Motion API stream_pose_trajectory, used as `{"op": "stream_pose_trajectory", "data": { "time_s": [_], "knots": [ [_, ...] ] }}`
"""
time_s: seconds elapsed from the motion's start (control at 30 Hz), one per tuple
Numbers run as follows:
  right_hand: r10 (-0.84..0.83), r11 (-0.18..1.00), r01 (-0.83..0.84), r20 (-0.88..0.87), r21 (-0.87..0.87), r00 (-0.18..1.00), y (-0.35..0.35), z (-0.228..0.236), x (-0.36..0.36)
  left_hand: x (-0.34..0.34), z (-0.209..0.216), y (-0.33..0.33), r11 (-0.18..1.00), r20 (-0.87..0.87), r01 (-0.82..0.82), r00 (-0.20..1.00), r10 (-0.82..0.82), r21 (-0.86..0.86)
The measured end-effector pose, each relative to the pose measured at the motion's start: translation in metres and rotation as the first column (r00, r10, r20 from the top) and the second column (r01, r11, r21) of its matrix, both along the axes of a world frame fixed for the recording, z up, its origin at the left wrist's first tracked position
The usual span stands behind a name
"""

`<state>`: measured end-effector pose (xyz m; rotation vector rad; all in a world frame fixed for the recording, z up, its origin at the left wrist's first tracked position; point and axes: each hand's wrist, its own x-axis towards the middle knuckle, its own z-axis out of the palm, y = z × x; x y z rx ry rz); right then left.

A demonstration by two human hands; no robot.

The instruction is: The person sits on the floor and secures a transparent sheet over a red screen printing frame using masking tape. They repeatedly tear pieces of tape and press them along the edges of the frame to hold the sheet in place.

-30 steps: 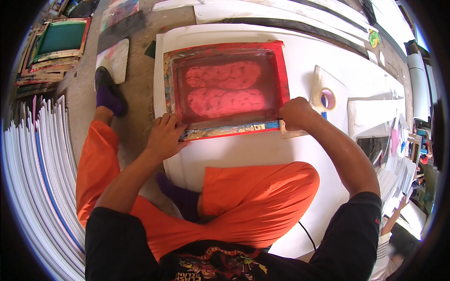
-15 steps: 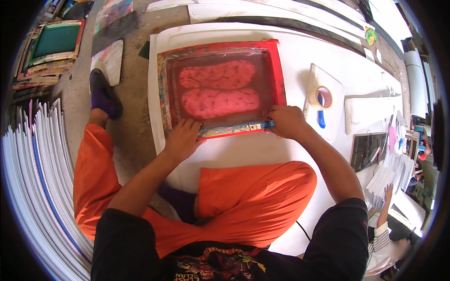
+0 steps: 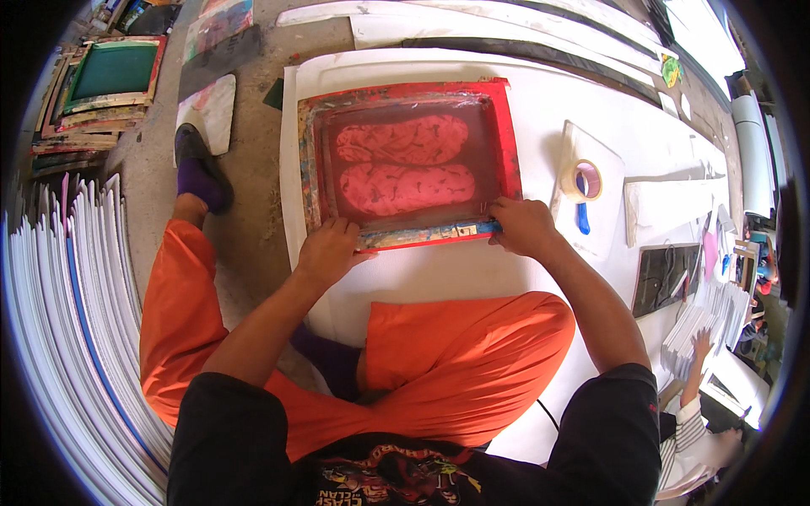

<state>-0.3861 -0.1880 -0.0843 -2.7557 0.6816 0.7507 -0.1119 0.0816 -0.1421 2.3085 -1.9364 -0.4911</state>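
A screen-printing frame (image 3: 506, 139), red with worn, paint-marked wood, lies over a white board in front of me. Two pink sole-shaped areas (image 3: 409, 189) show in its dark mesh, one above the other. Near the frame's left front corner, my left hand (image 3: 331, 249) grips the front bar, fingers bent over it. At the right front corner my right hand (image 3: 525, 228) is closed on the same bar, its thumb low at the edge. Between the hands the bar shows blue paint and bare wood.
A tape roll (image 3: 582, 180) and a blue-handled tool (image 3: 583, 218) rest on a pale panel to the right. Stacked white sheets (image 3: 76, 337) fill the left side, with more frames (image 3: 114, 72) at far left. Another person's hand (image 3: 701, 346) appears at lower right.
The whole view has shifted slightly right and down. Both hands keep their grip on the frame's front bar, and any movement of the frame itself is too slight to tell.
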Motion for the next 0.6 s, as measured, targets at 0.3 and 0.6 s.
{"op": "stream_pose_trajectory", "data": {
  "time_s": [0.3,0.6],
  "knots": [
    [0.16,0.981,-0.166,-0.062,-0.096,0.985,0.019,0.004,0.026,-0.005,0.008,-0.008,0.996,0.03,0.082,0.996,-0.081,-0.037],
    [0.032,0.979,-0.094,0.316,0.181,0.948,0.053,-0.046,0.05,-0.02,-0.014,-0.026,0.992,-0.123,0.105,0.986,-0.113,-0.073]
  ]
}}
